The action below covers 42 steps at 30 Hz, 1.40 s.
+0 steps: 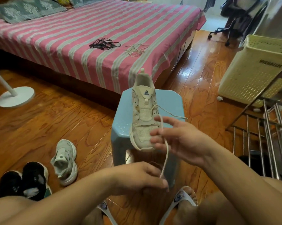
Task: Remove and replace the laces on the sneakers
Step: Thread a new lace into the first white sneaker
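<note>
Atop blue stool [168,101] sits sneaker [143,111]; left hand [137,177] pinches lace [165,151], right hand [177,137] spread.

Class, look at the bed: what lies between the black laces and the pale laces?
In the head view, only bare striped bedsheet separates the black laces from the pale laces.

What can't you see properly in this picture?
- Head view: the end of the beige lace hides inside the left hand.
- The cream mesh sneaker's toe is partly behind the right hand.
- The cream plastic laundry basket is cut off by the right edge.
</note>
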Each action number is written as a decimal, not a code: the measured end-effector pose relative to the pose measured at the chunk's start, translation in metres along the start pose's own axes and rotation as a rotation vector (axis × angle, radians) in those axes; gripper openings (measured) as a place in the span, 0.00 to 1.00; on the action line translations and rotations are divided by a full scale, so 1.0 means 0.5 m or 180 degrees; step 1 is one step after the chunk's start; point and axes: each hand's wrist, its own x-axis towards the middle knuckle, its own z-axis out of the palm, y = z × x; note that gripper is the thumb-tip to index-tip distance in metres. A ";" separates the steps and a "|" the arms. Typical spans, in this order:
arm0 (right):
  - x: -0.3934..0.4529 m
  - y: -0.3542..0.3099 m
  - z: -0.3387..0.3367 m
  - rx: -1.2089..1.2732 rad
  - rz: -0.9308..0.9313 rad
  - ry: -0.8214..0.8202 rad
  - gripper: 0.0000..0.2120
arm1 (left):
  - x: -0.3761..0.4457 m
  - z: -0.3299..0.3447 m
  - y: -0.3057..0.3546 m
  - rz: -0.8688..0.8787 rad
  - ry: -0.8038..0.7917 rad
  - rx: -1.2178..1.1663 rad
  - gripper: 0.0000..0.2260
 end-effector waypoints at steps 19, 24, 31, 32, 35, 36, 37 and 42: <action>0.050 0.028 -0.048 -0.2220 0.0470 0.1198 0.34 | -0.244 -0.402 -0.032 0.1917 0.4155 -0.4658 0.13; 0.056 0.013 -0.046 -0.3657 -0.1287 0.2064 0.19 | -0.212 -0.336 0.012 0.1324 0.4028 -0.2013 0.12; 0.036 0.023 0.084 -0.0647 -0.0280 -0.1033 0.29 | -0.142 -0.043 0.088 0.1528 0.1131 0.0313 0.07; 0.037 0.014 0.080 -0.0363 -0.0178 -0.0877 0.20 | -0.130 -0.032 0.083 0.1438 0.1052 0.0418 0.08; 0.038 -0.013 0.050 -0.0980 -0.0419 0.0227 0.09 | -0.113 -0.025 0.071 0.1340 0.1176 0.0581 0.08; 0.040 -0.013 0.041 -0.1637 -0.0586 0.0633 0.10 | -0.115 -0.029 0.065 0.1337 0.1223 0.0584 0.09; 0.042 -0.007 0.031 -0.2154 -0.0710 0.0993 0.16 | -0.120 -0.034 0.060 0.1341 0.1228 0.0565 0.09; 0.002 0.025 0.040 -0.1737 0.0398 -0.0308 0.31 | -0.143 -0.021 0.052 0.1533 0.0934 0.0418 0.08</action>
